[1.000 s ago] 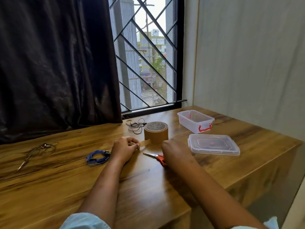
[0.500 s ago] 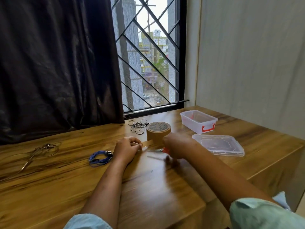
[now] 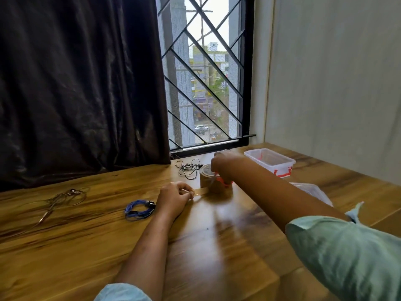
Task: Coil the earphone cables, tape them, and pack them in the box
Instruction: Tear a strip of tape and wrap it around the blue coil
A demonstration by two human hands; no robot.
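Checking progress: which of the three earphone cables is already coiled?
The blue earphones beside the left hand; the black earphones and the bronze earphones lie loose.

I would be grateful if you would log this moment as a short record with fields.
left hand: pinches the end of the strip, low over the table
right hand: holds the scissors at the roll
roll: on the table, strip drawn out toward the left hand
blue earphones: coiled, beside the left hand
black earphones: loose tangle behind the roll
brownish earphones: loose, far left
box: open, right rear
lid: on the table, partly hidden by the right arm
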